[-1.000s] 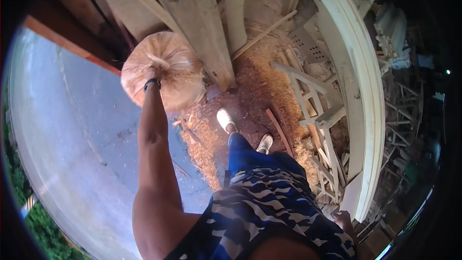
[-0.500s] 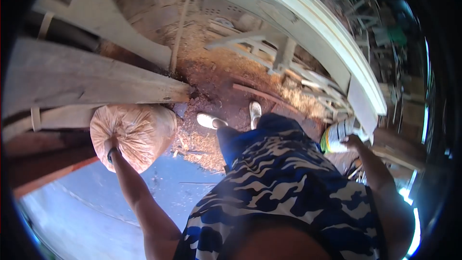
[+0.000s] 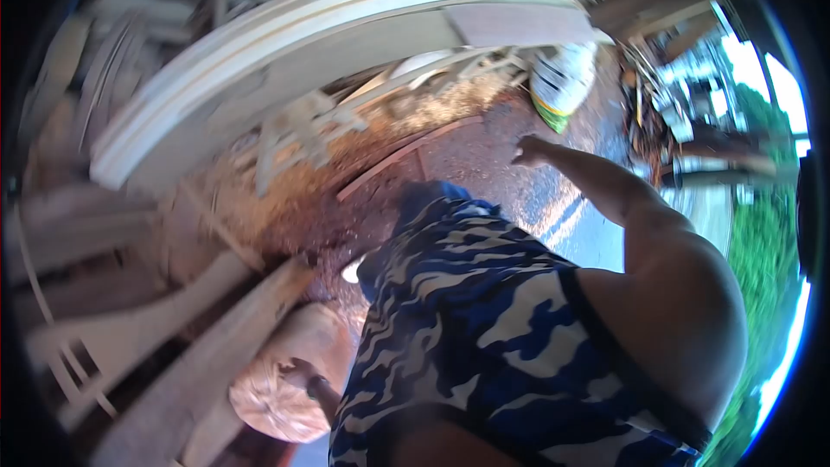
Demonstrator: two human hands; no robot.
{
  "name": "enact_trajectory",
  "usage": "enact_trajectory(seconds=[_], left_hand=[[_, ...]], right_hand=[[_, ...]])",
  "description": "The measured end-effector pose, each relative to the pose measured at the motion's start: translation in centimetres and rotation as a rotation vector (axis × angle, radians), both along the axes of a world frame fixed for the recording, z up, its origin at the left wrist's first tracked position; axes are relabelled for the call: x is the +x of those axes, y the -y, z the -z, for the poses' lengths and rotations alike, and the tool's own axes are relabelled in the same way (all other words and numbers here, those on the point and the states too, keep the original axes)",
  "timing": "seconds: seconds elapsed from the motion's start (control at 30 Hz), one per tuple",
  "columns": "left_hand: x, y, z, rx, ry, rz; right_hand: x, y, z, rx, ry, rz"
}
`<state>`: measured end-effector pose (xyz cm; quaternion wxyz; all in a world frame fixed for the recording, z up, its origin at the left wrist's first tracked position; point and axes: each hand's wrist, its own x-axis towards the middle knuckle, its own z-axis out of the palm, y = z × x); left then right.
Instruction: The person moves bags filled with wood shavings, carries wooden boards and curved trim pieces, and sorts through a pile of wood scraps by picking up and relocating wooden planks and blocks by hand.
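A full, pinkish-brown sack with a crumpled, gathered end lies at the lower left. Over that end is my left hand, its fingers apart; whether it still touches the sack cannot be made out. My right hand hangs in the air at the end of my outstretched arm, fingers loosely apart, holding nothing visible. Just beyond it stands a white sack with a green and yellow end, apart from the hand.
A long pale workbench or board curves across the top. Thick planks lie beside the brown sack. Wooden trestles and a reddish strip of wood stand or lie on the shaving-strewn floor. Scrap wood is heaped at the right.
My view and body have turned to the right. My left hand has let go of the brown sack's gathered end. My right arm has reached outward, close to the white sack.
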<state>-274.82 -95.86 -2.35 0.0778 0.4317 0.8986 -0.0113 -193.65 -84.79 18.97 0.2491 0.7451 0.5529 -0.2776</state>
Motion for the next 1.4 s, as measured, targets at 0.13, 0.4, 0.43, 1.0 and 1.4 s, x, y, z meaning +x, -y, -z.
enact_trajectory(seconds=[0.13,0.4,0.43,1.0,1.4], left_hand=[[12.7,-5.2,0.9,0.089,0.155,0.471],[33.8,-22.1,-3.7,-0.181,0.262,1.139],[35.7,-24.5,-2.8,-0.236,0.228,1.391],[81.5,-34.2,-19.0,-0.285,0.579,1.449],[108.3,-34.6,-18.2,-0.031,0.885,1.595]], right_hand=[[3.4,4.2,4.3,0.01,-0.067,0.148],[14.8,15.7,21.0,-0.028,-0.234,0.557],[15.5,15.7,20.9,-0.014,-0.28,0.654],[18.3,22.6,22.7,0.348,-0.628,1.4],[45.2,22.7,21.1,0.253,-0.832,1.79]])
